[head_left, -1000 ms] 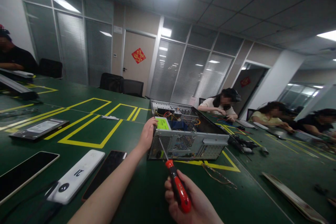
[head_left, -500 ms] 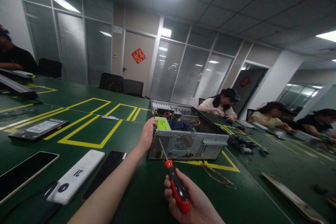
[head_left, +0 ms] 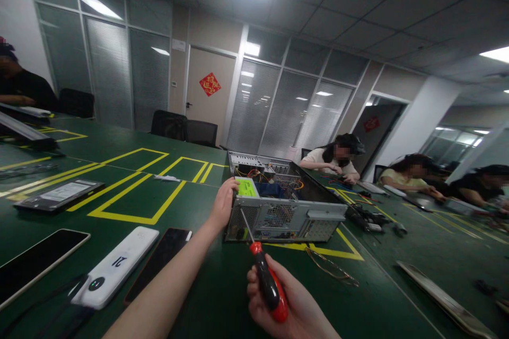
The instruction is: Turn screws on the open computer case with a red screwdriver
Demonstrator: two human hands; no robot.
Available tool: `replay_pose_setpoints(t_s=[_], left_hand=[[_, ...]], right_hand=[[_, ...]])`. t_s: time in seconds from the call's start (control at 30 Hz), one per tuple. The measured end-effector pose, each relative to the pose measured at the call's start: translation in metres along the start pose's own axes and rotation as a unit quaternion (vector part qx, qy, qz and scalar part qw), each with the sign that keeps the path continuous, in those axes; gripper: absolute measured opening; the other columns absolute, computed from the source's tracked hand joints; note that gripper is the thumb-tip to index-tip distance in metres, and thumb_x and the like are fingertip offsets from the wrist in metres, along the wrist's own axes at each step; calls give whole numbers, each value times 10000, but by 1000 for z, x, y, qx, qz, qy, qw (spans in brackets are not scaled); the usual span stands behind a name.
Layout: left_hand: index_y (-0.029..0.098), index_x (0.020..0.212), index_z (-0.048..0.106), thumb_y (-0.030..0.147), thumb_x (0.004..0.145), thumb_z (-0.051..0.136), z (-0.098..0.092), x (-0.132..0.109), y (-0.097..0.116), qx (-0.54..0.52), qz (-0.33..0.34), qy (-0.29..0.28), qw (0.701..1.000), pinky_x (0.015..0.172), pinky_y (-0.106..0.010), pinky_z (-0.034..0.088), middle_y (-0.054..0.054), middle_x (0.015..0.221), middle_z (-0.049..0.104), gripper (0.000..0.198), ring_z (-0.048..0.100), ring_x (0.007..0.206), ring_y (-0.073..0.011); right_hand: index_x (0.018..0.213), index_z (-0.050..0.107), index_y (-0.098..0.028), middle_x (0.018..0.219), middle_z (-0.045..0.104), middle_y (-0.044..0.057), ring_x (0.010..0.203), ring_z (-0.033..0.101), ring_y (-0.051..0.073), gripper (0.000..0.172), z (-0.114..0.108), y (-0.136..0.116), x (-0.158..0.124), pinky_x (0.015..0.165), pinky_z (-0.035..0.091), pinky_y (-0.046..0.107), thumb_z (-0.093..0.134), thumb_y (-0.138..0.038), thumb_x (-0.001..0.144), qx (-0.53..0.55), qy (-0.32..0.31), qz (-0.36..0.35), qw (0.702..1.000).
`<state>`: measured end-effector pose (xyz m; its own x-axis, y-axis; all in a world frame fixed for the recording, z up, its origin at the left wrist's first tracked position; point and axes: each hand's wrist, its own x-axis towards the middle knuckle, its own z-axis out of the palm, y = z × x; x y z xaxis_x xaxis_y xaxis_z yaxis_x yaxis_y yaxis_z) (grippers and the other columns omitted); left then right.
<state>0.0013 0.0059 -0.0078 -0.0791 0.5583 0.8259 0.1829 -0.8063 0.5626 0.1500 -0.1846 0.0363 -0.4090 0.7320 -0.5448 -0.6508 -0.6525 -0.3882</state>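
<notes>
- On the green tabletop (head_left: 222,280), straight ahead, sits an open computer case (head_left: 299,211), its rear panel (head_left: 260,220) towards the wearer and no cover over its top.
- Left hand (head_left: 223,204): fingers bent over the near left corner, touching beside the power supply (head_left: 246,187) with the bright green label; how firmly it grips, I cannot tell.
- Right hand (head_left: 292,296): wrapped round the handle of a red-and-black screwdriver (head_left: 265,275), its shaft reaching the perforated part of the rear panel, below that label. Whether the tip sits in a screw is too small to make out.
- Done, judging by how things lie: the inside is exposed and the tool is in place.
- Remaining, it seems: the driver work looks unfinished; the power supply is in its corner, with wires (head_left: 253,173) beyond it.
- Well apart to the left lies a hard drive (head_left: 59,196); its origin is unclear.
</notes>
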Motion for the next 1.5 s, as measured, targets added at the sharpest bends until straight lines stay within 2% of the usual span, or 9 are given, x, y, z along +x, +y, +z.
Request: replay_pose_setpoints(t_s=[0.1,0.27,0.37,0.57,0.8,0.93,1.1,1.33,1.5], left_hand=[[193,909,548,393,956,236,0,0,0,-1,0,1,1000,1078,-421,353,-94,1106,602,374,486,1206,-201],[194,914,548,388,956,238,-1,0,1,-2,-3,-1,1000,1076,-427,356,-96,1109,603,368,483,1214,-204],[192,914,549,382,956,238,-1,0,3,-3,-5,0,1000,1071,-429,359,-97,1107,605,367,485,1211,-205],[194,898,551,398,954,237,-1,0,4,-1,-4,1,1000,1068,-426,362,-92,1096,609,379,488,1206,-207],[193,921,546,382,955,240,-1,0,2,-5,-4,0,1000,1076,-427,352,-96,1116,598,361,477,1217,-204],[195,913,548,389,955,235,-1,0,2,-6,-5,1,1000,1078,-433,348,-97,1103,602,371,484,1210,-207],[197,901,551,402,953,239,-1,0,4,-6,-7,4,1000,1071,-433,359,-95,1092,610,377,493,1203,-209],[193,908,555,418,951,241,-2,0,4,-5,-8,1,1000,1070,-425,360,-94,1107,610,388,491,1207,-208],[193,898,550,422,953,225,-3,1,4,5,-6,-1,1000,1070,-430,355,-96,1090,610,401,490,1204,-209]], right_hand=[[938,592,-88,673,598,24,504,563,103,397,2,0,0,449,474,210,395,-433,924,-33,-27,24,999],[818,597,-75,532,473,-30,352,362,6,492,-5,-6,2,296,194,74,332,-472,936,14,-74,36,996],[692,563,-53,473,430,-39,343,345,-10,531,-5,-6,1,315,226,57,323,-454,943,19,-66,47,997],[751,567,-75,631,596,48,540,589,115,434,3,-2,2,477,483,202,381,-427,924,1,7,-5,1000],[808,577,-90,566,487,-22,352,346,7,452,-3,-7,1,293,192,79,351,-462,929,19,-52,27,998],[712,533,-82,574,470,-21,361,332,-13,422,-3,-7,-1,309,215,63,358,-388,945,43,-40,15,998],[811,550,-87,646,558,24,506,524,65,360,-2,-6,2,418,410,126,419,-404,920,1,-1,1,1000],[834,520,-104,619,506,-10,409,366,16,378,-5,-6,5,330,237,85,370,-436,934,30,-58,14,998],[867,496,-101,582,398,-62,396,328,-3,324,-10,-9,6,332,210,60,411,-408,930,95,-101,41,990]])
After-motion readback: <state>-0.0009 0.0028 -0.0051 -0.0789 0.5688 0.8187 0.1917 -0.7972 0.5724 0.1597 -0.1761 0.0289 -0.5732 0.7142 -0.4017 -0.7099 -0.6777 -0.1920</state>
